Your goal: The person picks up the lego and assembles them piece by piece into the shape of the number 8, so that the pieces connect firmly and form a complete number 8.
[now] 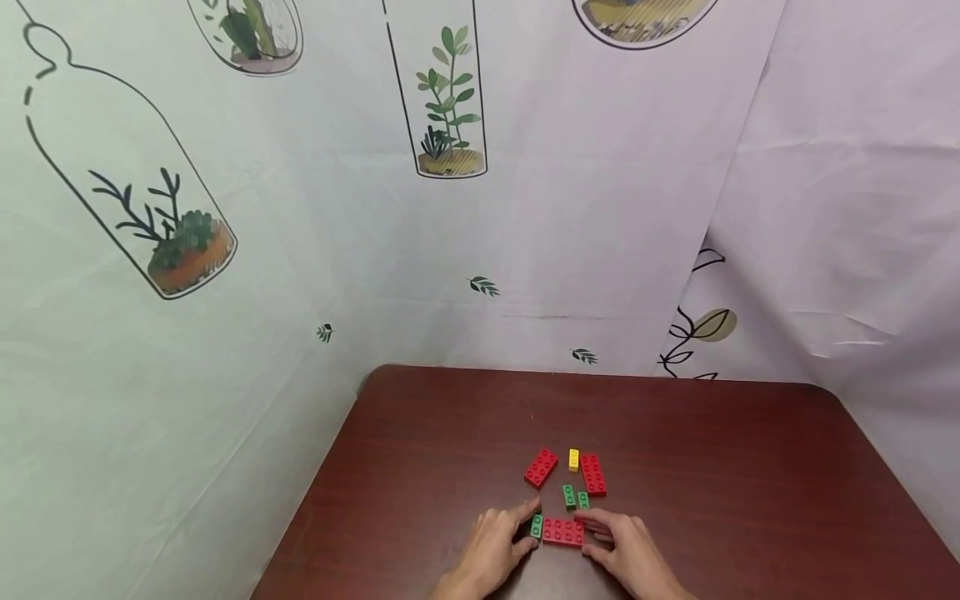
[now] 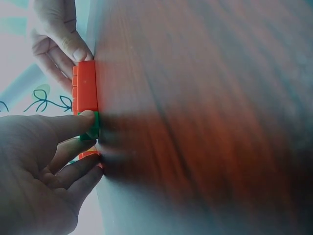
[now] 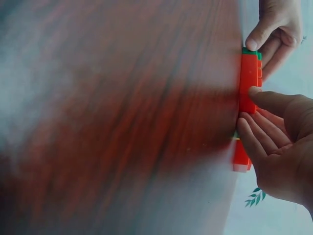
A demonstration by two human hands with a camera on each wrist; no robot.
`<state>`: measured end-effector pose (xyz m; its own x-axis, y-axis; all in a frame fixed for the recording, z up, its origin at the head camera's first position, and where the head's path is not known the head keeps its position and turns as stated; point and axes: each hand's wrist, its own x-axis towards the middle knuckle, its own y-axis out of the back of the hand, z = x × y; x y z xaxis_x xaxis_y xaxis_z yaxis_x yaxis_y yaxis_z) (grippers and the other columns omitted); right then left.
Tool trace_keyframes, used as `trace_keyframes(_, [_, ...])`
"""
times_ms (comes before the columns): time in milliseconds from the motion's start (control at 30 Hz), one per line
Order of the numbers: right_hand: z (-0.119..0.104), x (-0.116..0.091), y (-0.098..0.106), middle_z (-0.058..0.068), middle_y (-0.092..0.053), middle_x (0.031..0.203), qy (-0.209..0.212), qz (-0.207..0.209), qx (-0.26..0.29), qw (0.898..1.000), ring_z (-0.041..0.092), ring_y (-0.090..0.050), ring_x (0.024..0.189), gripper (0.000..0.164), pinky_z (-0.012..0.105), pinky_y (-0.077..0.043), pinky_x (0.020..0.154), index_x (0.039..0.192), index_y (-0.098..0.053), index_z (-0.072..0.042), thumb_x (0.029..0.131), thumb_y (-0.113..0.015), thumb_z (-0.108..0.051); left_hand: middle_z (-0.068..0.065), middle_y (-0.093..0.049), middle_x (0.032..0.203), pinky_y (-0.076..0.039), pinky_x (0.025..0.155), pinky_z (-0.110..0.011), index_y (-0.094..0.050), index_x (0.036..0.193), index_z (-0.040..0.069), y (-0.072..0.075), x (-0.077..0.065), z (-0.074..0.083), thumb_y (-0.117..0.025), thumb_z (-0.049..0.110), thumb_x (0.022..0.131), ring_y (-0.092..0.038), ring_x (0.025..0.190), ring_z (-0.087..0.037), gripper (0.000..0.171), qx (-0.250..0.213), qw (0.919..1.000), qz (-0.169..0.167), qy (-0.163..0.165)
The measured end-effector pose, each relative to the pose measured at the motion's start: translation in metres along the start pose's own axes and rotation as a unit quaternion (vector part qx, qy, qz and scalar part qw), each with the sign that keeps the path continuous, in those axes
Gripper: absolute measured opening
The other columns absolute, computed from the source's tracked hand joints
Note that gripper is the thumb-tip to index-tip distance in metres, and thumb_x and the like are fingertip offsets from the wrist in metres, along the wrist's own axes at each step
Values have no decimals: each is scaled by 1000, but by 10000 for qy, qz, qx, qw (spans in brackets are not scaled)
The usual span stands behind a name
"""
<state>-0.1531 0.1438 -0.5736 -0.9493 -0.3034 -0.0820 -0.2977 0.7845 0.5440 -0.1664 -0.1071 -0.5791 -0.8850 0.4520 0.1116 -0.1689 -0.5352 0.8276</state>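
A red toy building brick (image 1: pixel 562 532) lies studs up near the table's front, its left end against a small green brick (image 1: pixel 536 527). My left hand (image 1: pixel 489 546) pinches the green brick between thumb and fingers, as the left wrist view shows with the thumb on the green brick's side (image 2: pixel 93 128). At the red brick's right end, my right hand (image 1: pixel 626 543) grips it. In the right wrist view the right thumb presses the near side of the red brick (image 3: pixel 248 78), and the fingers are partly hidden behind it.
Just beyond the hands lie two small green bricks (image 1: pixel 568 497), a yellow brick (image 1: pixel 573 460), a red brick on the left (image 1: pixel 541 467) and another red brick on the right (image 1: pixel 592 475). The dark brown table (image 1: pixel 420 450) meets a printed cloth (image 1: pixel 525 242) at its back edge.
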Motion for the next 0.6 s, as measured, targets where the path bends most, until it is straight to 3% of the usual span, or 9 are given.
trace_keyframes(267, [1,-1,1,23,-74,123,-50,-73,164,9998,38,-76,105,44,42,-63,80,127,-73,3,86,-87,-2,0,-76,125,-61,83,-33,-75,135,14,-1,-1,-2,-90,18,87,-73,109,-14,50,114,9998,118,-96])
trace_keyframes(600, [4,-4,0,20,-75,122,142,123,225,9996,34,-76,100,44,39,-63,79,126,-74,0,85,-89,-5,2,-76,124,-61,87,-35,-75,134,13,1,-1,-1,-89,23,88,-71,114,-15,49,-62,10000,-13,0])
